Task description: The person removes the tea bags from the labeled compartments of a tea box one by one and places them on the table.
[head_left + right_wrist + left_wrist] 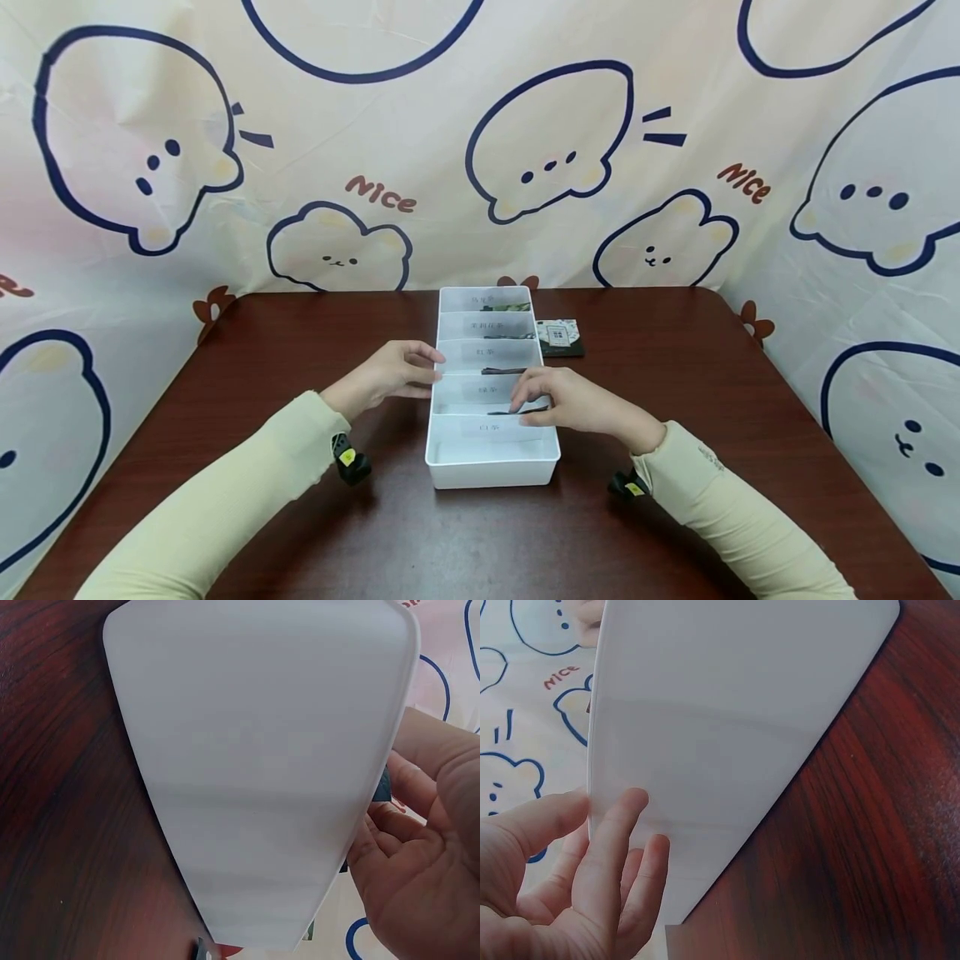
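Note:
A long white divided box (492, 475) stands on the table, its compartments marked with printed tea labels. My right hand (577, 404) reaches over the box's right rim; its thumb and fingers pinch a thin dark tea sachet (531, 410) seen edge-on in the compartment second from the front. In the right wrist view, a dark green corner of the sachet (383, 787) shows between the fingers, beyond the box wall. At the opposite side, my left hand (390, 371) rests its fairly straight fingers against the box's left wall and rim. Its fingertips (636, 799) lie along the outer wall.
More sachets stand in the rear compartments, including a green one (506, 307) at the far end. A green-and-white packet (560, 336) lies on the dark wooden table (300, 525) to the box's right. A cartoon-printed cloth (435, 133) hangs behind the table and along its sides.

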A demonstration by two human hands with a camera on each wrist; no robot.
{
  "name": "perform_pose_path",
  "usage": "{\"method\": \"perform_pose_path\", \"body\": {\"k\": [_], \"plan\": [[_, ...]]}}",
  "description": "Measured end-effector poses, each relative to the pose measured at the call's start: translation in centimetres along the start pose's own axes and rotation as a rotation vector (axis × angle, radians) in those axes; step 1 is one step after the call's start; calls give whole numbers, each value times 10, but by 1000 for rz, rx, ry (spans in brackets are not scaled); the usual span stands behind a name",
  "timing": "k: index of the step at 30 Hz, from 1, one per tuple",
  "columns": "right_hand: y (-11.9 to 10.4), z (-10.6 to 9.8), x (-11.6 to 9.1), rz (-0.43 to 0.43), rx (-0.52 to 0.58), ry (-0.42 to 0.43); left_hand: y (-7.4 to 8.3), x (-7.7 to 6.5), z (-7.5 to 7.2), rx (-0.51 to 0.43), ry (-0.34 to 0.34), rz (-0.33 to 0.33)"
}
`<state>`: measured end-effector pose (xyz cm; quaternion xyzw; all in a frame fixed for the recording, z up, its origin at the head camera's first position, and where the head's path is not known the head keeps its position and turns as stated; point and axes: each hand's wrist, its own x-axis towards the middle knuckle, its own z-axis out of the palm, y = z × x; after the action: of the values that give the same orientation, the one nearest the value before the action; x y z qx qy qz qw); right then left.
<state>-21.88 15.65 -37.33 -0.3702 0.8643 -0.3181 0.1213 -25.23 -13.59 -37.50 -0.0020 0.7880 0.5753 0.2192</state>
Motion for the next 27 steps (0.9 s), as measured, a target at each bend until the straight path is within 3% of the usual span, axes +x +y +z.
{"method": "perform_pose_path", "body": {"k": [14, 19, 27], "plan": [[2, -2, -3, -2, 89, 54, -2, 1, 1, 9, 3, 2], [-2, -10, -5, 18, 172, 159, -2, 2, 1, 9, 5, 4], [-12, -32, -2, 44, 286, 399, -1, 1, 0, 0, 5, 4]]}}
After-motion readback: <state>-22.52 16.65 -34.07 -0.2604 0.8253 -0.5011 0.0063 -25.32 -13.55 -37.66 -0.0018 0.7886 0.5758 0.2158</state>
